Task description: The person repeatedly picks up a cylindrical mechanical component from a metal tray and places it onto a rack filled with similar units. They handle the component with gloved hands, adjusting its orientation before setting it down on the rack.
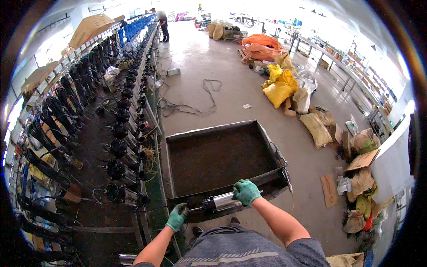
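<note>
A silver metal cylinder (224, 201) with a black end piece (208, 205) lies across the near edge of a dark metal trough (213, 132). My right hand (246, 192), in a green glove, is closed over the cylinder's right end. At the other end, a thin metal rod (194, 209) runs from the black piece toward my left hand (177, 217), also green-gloved. Its fingers are curled around the rod's outer end. Whether the rod is part of the cylinder or a separate tool, I cannot tell.
Left of me, a long rack (126, 153) holds several similar cylinders with black ends and hanging black cables (58, 111). A loose cable (209, 107) lies on the floor. Yellow sacks (281, 86) and cardboard stand at right. A person (163, 29) stands far off.
</note>
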Action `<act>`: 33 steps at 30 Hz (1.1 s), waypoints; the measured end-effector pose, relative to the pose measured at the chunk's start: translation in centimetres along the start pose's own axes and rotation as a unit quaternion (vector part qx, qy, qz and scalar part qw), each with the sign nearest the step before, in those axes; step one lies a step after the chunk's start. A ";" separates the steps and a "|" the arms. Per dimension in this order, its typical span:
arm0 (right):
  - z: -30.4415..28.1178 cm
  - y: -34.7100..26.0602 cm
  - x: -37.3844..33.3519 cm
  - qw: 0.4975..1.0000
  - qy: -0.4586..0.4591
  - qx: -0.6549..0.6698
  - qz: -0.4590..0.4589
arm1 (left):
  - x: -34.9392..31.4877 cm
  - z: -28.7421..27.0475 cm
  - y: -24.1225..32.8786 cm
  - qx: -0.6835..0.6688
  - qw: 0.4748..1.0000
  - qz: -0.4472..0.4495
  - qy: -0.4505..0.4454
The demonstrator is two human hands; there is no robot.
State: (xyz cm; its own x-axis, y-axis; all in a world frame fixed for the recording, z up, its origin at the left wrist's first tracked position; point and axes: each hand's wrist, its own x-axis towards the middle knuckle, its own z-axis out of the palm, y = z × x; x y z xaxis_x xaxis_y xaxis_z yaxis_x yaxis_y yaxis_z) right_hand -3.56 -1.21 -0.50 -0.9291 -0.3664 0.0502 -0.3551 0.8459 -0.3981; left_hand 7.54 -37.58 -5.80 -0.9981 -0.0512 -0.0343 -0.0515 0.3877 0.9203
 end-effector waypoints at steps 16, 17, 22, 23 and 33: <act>0.4 0.4 0.8 0.999 0.022 0.002 -0.024 | -1.6 0.1 -4.5 0.095 0.993 0.067 -0.004; 0.6 0.6 0.5 0.998 0.042 0.004 -0.037 | -1.0 -0.9 -2.1 0.180 0.971 0.154 -0.039; 0.8 0.2 0.1 0.999 0.032 0.024 -0.009 | 0.5 -1.0 -1.1 -0.023 0.973 -0.207 -0.100; 0.2 0.1 -0.2 0.999 0.028 0.026 -0.001 | 1.4 -1.3 2.6 -0.048 0.933 -0.338 -0.112; 0.1 -0.3 0.5 0.999 0.026 0.020 -0.016 | -1.5 0.5 -4.9 -0.048 0.998 0.008 -0.039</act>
State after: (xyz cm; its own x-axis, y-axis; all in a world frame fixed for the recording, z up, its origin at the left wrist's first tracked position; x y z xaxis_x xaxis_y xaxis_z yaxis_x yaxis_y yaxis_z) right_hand -3.94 -1.71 -0.40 -0.9216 -0.3717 0.1113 -0.3818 0.8175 -0.4312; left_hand 9.24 -38.89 -10.44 -0.9986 0.0277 -0.0453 -0.0351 0.2973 0.9541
